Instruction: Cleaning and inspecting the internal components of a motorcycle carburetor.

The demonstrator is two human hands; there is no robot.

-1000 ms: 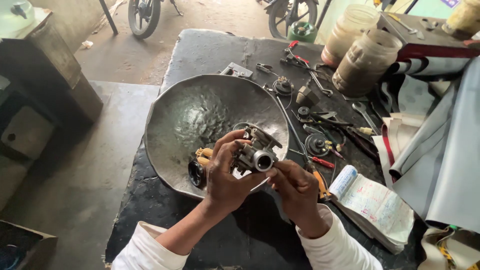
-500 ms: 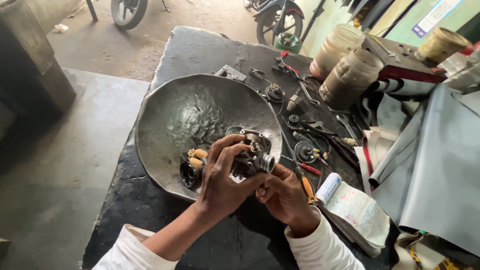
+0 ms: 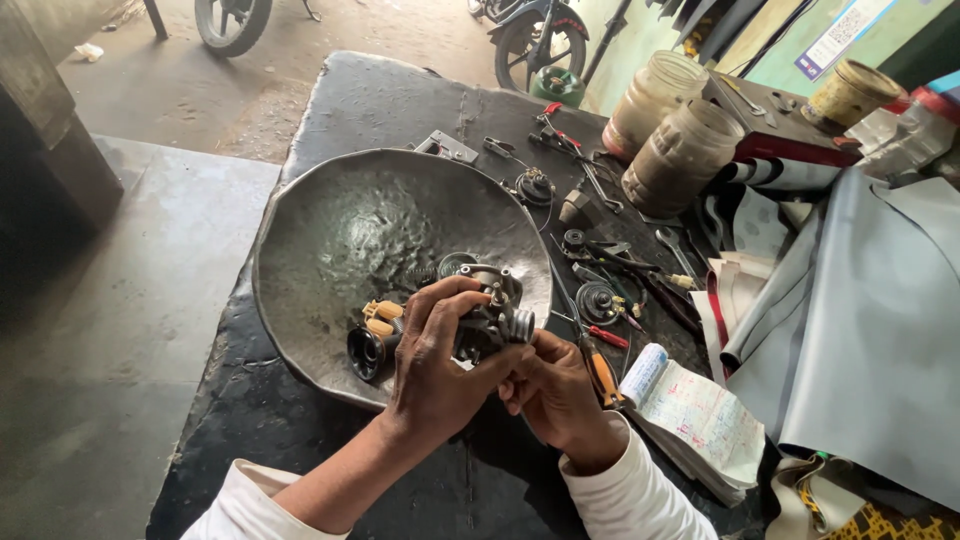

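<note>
Both hands (image 3: pixel 500 375) grip carburetor (image 3: pixel 490 318) over pan (image 3: pixel 330 230) rim – tools (image 3: pixel 610 270) crowd rt.

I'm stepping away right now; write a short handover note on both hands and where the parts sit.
Left hand: wrapped over the top of the carburetor, holding it above the near rim of the metal bowl.
Right hand: under the carburetor's right end, fingers on it; whether it holds a tool cannot be told.
In the bowl: a black rubber piece and a yellow part, beside the left hand.
Right of the bowl: an orange-handled screwdriver, small parts and tools, a notebook.
Done: carburetor is in hand. Left: parts in the bowl are not fitted.
</note>
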